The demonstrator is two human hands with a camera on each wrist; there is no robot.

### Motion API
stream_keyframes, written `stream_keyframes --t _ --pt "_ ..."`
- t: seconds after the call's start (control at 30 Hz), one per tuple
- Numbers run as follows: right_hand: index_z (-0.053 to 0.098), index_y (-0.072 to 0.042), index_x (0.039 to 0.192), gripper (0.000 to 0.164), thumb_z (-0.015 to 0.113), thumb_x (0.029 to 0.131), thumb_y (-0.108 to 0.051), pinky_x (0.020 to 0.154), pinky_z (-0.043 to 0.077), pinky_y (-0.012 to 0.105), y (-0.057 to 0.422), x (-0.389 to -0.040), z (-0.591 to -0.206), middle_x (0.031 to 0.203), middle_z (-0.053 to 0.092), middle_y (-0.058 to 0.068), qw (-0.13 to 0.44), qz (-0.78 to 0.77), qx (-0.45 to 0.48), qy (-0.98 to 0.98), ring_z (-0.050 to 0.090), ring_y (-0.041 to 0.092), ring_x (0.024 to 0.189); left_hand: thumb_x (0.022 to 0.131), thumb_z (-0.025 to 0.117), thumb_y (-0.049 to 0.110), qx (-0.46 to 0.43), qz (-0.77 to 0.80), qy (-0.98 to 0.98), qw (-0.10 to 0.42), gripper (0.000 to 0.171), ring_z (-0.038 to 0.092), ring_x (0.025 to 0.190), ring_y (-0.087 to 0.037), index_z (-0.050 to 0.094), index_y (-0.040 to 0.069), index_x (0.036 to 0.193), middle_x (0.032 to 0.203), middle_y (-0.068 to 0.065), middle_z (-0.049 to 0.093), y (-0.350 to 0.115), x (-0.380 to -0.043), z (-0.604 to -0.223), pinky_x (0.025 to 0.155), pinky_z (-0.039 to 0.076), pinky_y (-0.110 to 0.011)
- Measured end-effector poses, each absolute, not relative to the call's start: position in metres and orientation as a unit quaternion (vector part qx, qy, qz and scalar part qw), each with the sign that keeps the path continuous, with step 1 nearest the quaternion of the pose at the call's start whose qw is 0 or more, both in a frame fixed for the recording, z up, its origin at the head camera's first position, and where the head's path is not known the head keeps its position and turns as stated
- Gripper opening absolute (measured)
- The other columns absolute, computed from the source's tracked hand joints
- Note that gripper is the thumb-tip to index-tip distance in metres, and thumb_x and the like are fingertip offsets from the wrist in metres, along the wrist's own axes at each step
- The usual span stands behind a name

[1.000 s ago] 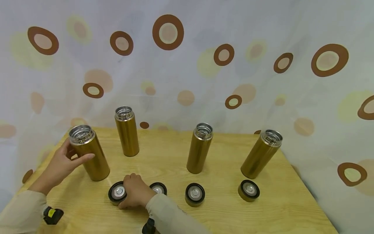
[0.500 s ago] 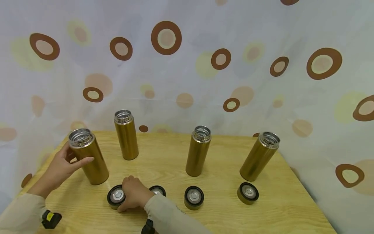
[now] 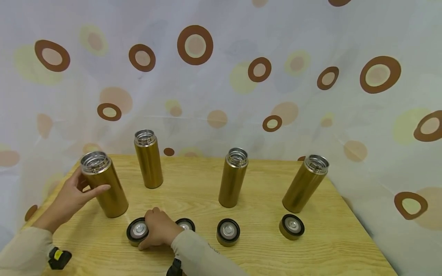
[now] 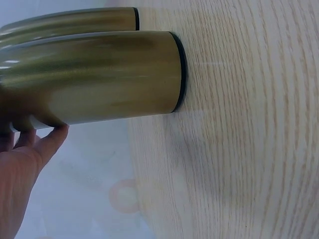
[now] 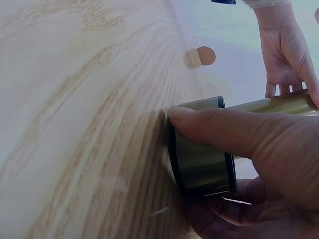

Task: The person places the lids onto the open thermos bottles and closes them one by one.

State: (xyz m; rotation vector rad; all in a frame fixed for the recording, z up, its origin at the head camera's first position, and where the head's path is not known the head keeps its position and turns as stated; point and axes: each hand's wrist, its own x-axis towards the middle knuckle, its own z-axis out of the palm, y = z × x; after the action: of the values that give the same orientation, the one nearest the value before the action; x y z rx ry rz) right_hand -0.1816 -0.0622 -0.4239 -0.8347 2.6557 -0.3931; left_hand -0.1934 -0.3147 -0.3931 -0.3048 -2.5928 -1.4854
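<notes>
At the left of the head view my left hand (image 3: 74, 193) holds the upper part of a gold vacuum flask (image 3: 108, 195), fingers behind it and thumb across the front. That flask stands upright on the table with its steel mouth uncovered. In the left wrist view, the thumb meets the side of the flask (image 4: 99, 79), whose base rests on the wood. My right hand (image 3: 159, 228) grips a flask lid (image 3: 138, 230) lying upside down in front of that flask. The right wrist view shows thumb and fingers on opposite sides of the lid (image 5: 202, 167).
Three more uncovered gold flasks stand behind: one back left (image 3: 148, 165), one mid-table (image 3: 233, 184), one at right (image 3: 304, 188). Upturned lids lie nearer, one (image 3: 185, 223) partly hidden by my right hand, another central (image 3: 228, 232), another at right (image 3: 292, 227). A patterned curtain (image 3: 214, 88) hangs behind the table.
The head view has tilted slightly, so everything sits a little lower in it. Both hands keep their places on the flask and the lid.
</notes>
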Motion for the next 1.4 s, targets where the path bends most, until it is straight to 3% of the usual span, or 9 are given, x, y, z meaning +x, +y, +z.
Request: stream_keyframes --t 0.37,0.53,0.87,1.1,1.4 --pt "0.056 -0.012 0.115 0.062 0.084 0.071 -0.045 0.073 0.045 0.016 -0.062 -0.180 -0.428 0.097 0.051 -0.004 0.155 -0.159 -0.286 0.932 0.051 0.006 0.084 0.094 0.063 0.015 -0.107 -0.493 -0.861 0.071 0.076 0.043 0.105 0.015 0.017 0.027 0.154 0.125 0.019 0.041 -0.316 -0.193 -0.390 0.077 0.047 -0.011" --pt "0.055 -0.010 0.124 0.067 0.086 0.070 -0.037 0.074 0.048 0.017 -0.057 -0.183 -0.421 0.102 0.060 -0.004 0.164 -0.232 -0.259 0.923 0.057 0.006 0.088 0.094 0.064 0.016 -0.107 -0.491 -0.861 0.073 0.075 0.044 0.105 0.014 0.019 0.028 0.153 0.124 0.018 0.042 -0.314 -0.193 -0.388 0.077 0.047 -0.011" --pt "0.049 -0.015 0.134 0.071 0.085 0.074 -0.018 0.091 0.047 0.025 -0.043 -0.192 -0.393 0.119 0.060 -0.005 0.183 -0.439 -0.188 0.859 0.057 0.009 0.110 0.093 0.065 0.013 -0.109 -0.498 -0.857 0.080 0.076 0.044 0.105 0.014 0.020 0.025 0.153 0.123 0.021 0.043 -0.315 -0.193 -0.389 0.077 0.046 -0.008" --pt "0.049 -0.019 0.135 0.065 0.080 0.079 -0.014 0.073 0.050 0.024 -0.039 -0.206 -0.367 0.113 0.057 -0.008 0.166 -0.566 -0.194 0.784 0.055 0.009 0.096 0.093 0.065 0.016 -0.103 -0.491 -0.861 0.079 0.076 0.043 0.105 0.015 0.019 0.025 0.153 0.126 0.016 0.043 -0.314 -0.195 -0.389 0.077 0.046 -0.009" --pt "0.045 -0.025 0.141 0.064 0.075 0.084 -0.026 0.076 0.051 0.023 -0.037 -0.215 -0.348 0.119 0.052 -0.011 0.136 -0.612 -0.215 0.749 0.055 0.006 0.100 0.093 0.065 0.015 -0.099 -0.492 -0.862 0.076 0.078 0.041 0.105 0.015 0.016 0.023 0.154 0.127 0.016 0.041 -0.315 -0.195 -0.391 0.077 0.045 -0.008"
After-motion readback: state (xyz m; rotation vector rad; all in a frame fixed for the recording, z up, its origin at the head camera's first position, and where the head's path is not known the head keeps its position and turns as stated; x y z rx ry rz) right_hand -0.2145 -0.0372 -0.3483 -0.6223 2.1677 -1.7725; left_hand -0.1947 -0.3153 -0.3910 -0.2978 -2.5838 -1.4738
